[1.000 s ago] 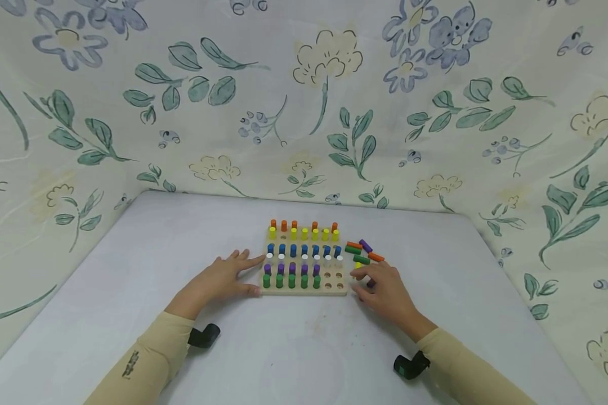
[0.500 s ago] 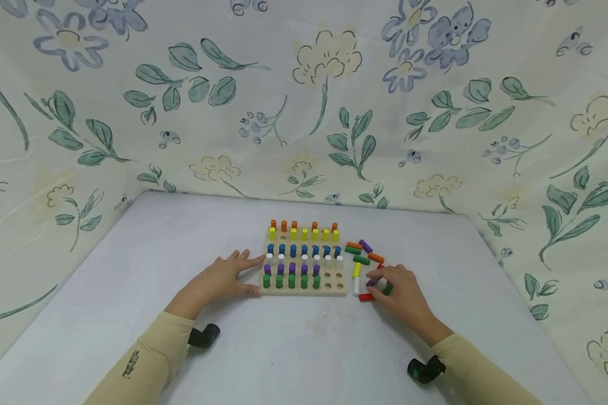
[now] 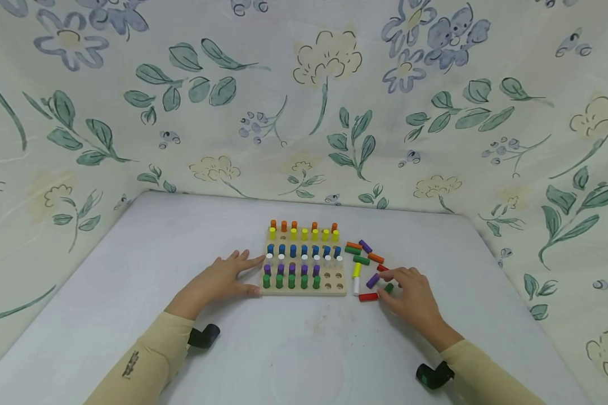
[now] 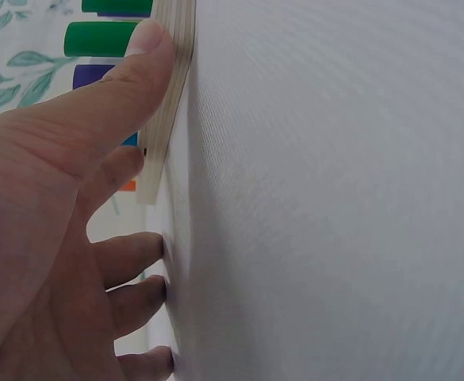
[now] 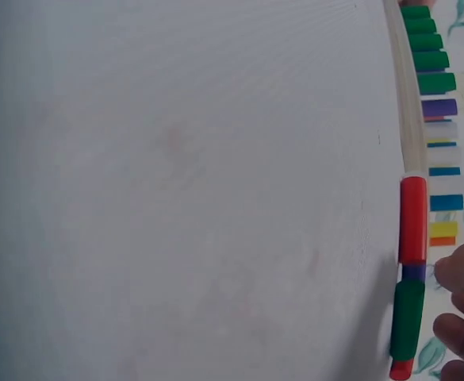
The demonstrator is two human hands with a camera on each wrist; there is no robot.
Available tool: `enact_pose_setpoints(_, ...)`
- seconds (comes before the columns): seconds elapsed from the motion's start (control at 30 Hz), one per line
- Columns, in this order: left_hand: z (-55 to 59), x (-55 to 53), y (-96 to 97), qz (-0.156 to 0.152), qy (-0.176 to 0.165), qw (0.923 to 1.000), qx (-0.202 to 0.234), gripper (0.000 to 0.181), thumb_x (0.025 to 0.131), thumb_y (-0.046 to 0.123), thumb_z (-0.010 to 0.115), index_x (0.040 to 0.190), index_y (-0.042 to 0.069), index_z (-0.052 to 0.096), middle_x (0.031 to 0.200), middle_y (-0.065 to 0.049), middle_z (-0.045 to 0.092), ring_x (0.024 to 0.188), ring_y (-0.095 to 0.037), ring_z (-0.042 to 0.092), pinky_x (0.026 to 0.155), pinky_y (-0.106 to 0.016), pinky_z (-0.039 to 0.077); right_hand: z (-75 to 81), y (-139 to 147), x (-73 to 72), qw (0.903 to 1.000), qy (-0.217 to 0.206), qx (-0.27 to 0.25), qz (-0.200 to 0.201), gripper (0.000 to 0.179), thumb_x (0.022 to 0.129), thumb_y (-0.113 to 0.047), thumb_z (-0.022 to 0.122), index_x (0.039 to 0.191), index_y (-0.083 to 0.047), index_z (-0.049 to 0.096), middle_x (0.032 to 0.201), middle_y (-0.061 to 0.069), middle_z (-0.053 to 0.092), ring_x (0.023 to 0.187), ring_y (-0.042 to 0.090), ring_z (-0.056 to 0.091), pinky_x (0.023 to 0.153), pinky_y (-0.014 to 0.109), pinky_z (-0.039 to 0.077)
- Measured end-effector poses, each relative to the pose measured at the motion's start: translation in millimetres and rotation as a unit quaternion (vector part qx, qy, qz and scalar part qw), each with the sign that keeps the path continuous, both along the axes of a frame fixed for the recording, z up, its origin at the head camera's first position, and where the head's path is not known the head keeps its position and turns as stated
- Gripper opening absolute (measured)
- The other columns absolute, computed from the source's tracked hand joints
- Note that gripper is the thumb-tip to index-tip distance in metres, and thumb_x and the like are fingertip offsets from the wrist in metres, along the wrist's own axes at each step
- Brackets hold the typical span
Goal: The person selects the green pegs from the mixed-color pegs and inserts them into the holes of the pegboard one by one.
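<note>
A wooden pegboard (image 3: pixel 304 292) stands on the table with rows of upright orange, yellow, blue, white, purple and green pegs. My left hand (image 3: pixel 225 277) spreads beside its left edge, thumb and index finger touching it. In the left wrist view the thumb (image 4: pixel 148 59) lies against the board's side near a green peg (image 4: pixel 97 38). Right of the board, my right hand (image 3: pixel 410 292) is over loose pegs with nothing held, thumb and fingers apart. Nearest to it are a purple peg (image 3: pixel 372 280), a green peg (image 3: pixel 389 288), partly hidden, and a red peg (image 3: pixel 368 297).
A white peg (image 3: pixel 356 286) and a yellow peg (image 3: pixel 357 270) lie end to end along the board's right side. Farther back are green pegs (image 3: pixel 362 260), orange pegs (image 3: pixel 376 257) and a purple peg (image 3: pixel 365 246). A patterned cloth (image 3: pixel 304 112) hangs behind the table (image 3: pixel 294 349).
My right hand has moved right, away from the board, uncovering the yellow, white, red and purple pegs. My left hand has stayed at the board's edge.
</note>
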State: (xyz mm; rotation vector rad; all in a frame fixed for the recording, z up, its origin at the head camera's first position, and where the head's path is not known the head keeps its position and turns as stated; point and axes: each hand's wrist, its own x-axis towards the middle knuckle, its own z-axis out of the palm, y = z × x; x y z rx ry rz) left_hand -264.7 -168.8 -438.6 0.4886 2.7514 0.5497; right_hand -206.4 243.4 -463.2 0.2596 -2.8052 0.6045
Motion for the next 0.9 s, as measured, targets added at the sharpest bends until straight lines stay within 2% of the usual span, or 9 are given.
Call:
enact_pose_setpoints(0.2, 0.2, -0.7, 0.0, 0.000, -0.002, 1.0000, 0.003, 0.089, 0.084, 0.060, 0.074, 0.158, 0.024, 0.041, 0.164, -0.024, 0.025, 0.151, -0.050, 0.014, 0.116, -0.074, 0.013, 1.8, 4.8, 3.0, 0.9997, -0.017, -0.001, -0.020, 0.045, 0.083, -0.025, 0.083, 0.123, -0.010, 0.070, 0.117, 0.008, 0.066, 0.105, 0.027, 0.058, 0.094, 0.054, 0.049)
enact_pose_setpoints(0.37, 0.5, -0.5, 0.0, 0.002, -0.003, 1.0000, 0.005, 0.089, 0.084, 0.060, 0.074, 0.158, 0.024, 0.041, 0.164, -0.024, 0.024, 0.151, -0.050, 0.014, 0.116, -0.074, 0.013, 0.7, 7.4, 2.8, 0.9986, -0.043, 0.012, -0.027, 0.054, 0.082, -0.027, 0.083, 0.130, -0.010, 0.065, 0.118, 0.009, 0.064, 0.103, 0.027, 0.059, 0.092, 0.053, 0.051)
enact_pose_setpoints(0.67, 1.0, -1.4, -0.5, -0.003, 0.000, 1.0000, 0.003, 0.088, 0.084, 0.060, 0.074, 0.158, 0.024, 0.040, 0.164, -0.024, 0.024, 0.151, -0.050, 0.014, 0.116, -0.074, 0.013, -1.8, 8.8, 1.2, 0.9975, -0.066, 0.009, -0.024, 0.062, 0.083, -0.027, 0.082, 0.139, -0.012, 0.060, 0.112, 0.005, 0.065, 0.100, 0.025, 0.058, 0.088, 0.049, 0.053)
enact_pose_setpoints(0.9, 1.4, -1.8, -0.7, -0.004, 0.000, 1.0000, 0.005, 0.088, 0.084, 0.060, 0.074, 0.158, 0.024, 0.040, 0.164, -0.024, 0.024, 0.151, -0.050, 0.014, 0.116, -0.074, 0.013, 0.0, 8.9, 0.7, 0.9954, -0.088, -0.018, -0.032, 0.062, 0.088, -0.028, 0.077, 0.145, -0.018, 0.056, 0.107, 0.000, 0.065, 0.095, 0.022, 0.054, 0.075, 0.036, 0.051)
